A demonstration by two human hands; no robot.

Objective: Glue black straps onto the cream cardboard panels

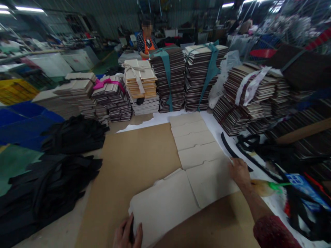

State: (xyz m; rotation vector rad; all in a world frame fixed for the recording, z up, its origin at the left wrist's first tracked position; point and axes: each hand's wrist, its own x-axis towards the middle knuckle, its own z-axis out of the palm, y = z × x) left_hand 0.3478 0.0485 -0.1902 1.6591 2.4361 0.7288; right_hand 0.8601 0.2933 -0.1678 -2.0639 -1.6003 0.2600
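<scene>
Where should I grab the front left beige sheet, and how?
I'd pinch the front left beige sheet at its left end, coming from the left, thumb on top. It looks thin and broad, and that end lies out over the brown board, while its right edge meets another beige sheet.

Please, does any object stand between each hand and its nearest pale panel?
Nothing plainly visible does. The left hand is at the near panel, the right hand at the adjoining panel. The black strip lies beside the right hand, off the panels. A dark patch by the left fingers is too unclear to name.
</scene>
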